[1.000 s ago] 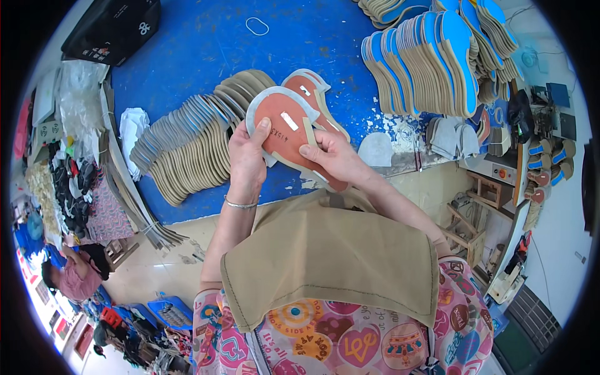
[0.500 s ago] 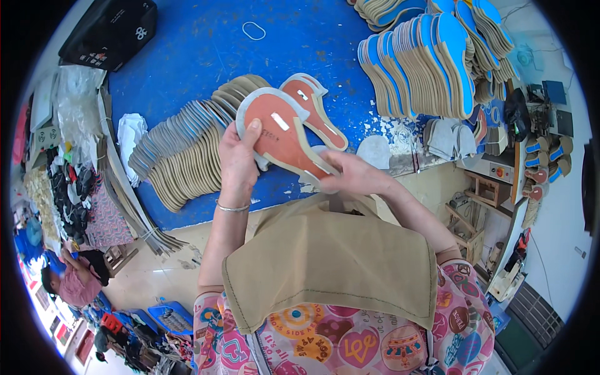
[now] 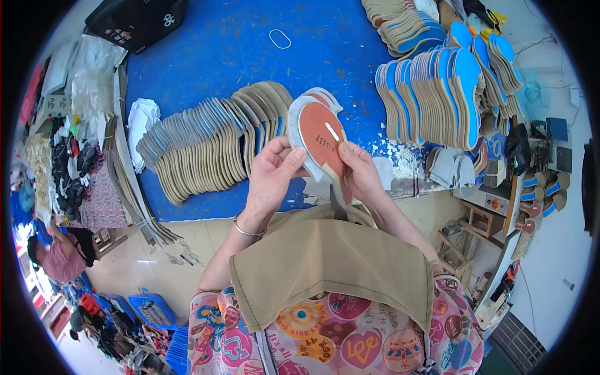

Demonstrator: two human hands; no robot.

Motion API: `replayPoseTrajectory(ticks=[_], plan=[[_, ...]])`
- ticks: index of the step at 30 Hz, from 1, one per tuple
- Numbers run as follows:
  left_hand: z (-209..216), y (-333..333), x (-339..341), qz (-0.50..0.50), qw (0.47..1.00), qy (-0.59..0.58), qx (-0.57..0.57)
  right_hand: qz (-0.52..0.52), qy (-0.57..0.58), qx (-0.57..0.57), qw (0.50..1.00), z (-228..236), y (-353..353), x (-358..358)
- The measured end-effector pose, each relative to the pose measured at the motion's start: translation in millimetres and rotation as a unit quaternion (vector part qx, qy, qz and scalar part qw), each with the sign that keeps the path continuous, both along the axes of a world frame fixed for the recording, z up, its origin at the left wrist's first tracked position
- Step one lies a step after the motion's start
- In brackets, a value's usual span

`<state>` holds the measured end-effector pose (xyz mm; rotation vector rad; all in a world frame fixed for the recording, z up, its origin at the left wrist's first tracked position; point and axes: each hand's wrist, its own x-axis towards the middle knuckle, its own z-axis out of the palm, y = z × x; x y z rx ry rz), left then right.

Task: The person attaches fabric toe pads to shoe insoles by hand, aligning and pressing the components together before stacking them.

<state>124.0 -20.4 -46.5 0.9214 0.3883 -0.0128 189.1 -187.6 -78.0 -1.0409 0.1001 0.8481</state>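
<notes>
I hold a stack of orange-brown shoe insoles with pale edges upright over the near edge of a blue table. My left hand grips the stack's left side, its thumb on the pale rim. My right hand grips the right side, thumb pressed on the orange face. A long overlapping row of tan and grey-blue insoles lies on the table just left of my hands. A tan cloth covers my lap below.
Upright stacks of blue-faced insoles stand at the back right, more stacks behind them. A black bag sits far left, a white cloth near the row. Another person is at lower left. Cluttered shelves line the right.
The insoles were held fanned and nearly flat; now they are gathered into one stack and turned more edge-on, both hands closer together around it.
</notes>
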Motion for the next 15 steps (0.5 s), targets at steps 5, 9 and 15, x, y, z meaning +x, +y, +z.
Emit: replayPoseTrajectory(ticks=[5, 9, 15], plan=[[10, -5, 2, -0.005, 1.000, -0.007, -0.010, -0.007, 0.027, 0.043, 0.999, 3, -1, 2], [10, -6, 4, 0.000, 1.000, -0.008, -0.010, -0.015, 0.046, 0.017, 0.999, 6, 2, 2], [8, -11, 1, 0.018, 1.000, -0.006, -0.014, 0.018, 0.068, 0.022, 0.997, -2, -5, 3]])
